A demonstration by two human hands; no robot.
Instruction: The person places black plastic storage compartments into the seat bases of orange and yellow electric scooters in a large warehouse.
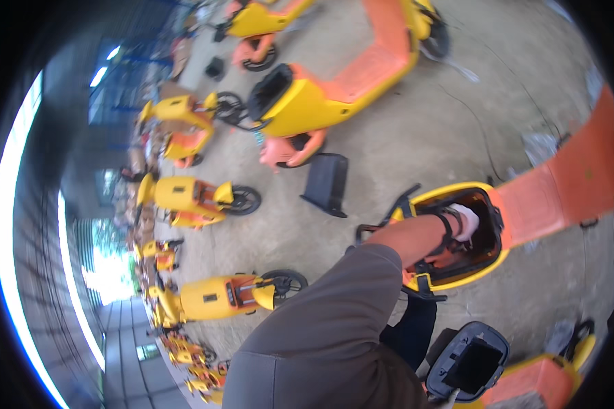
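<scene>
My left hand [466,221], in a whitish glove with a dark band at the wrist, reaches down into the open seat compartment [494,204] of a yellow and orange scooter. Its fingers are hidden inside the dark compartment, so their grip does not show. The grey sleeve [320,307] of that arm crosses the lower middle. Near my body, at the lower right, is a dark grey rounded seat-like piece [501,341] with a black rectangular panel [467,368]. A pale sliver at its lower edge may be my right hand; I cannot make out fingers.
A black bin-like tray [327,180] lies on the concrete floor. Beyond it stands a larger yellow scooter [307,105] with an open compartment. Several more scooters [215,298] line the left. A clear plastic bag [540,146] and thin cords lie at the right.
</scene>
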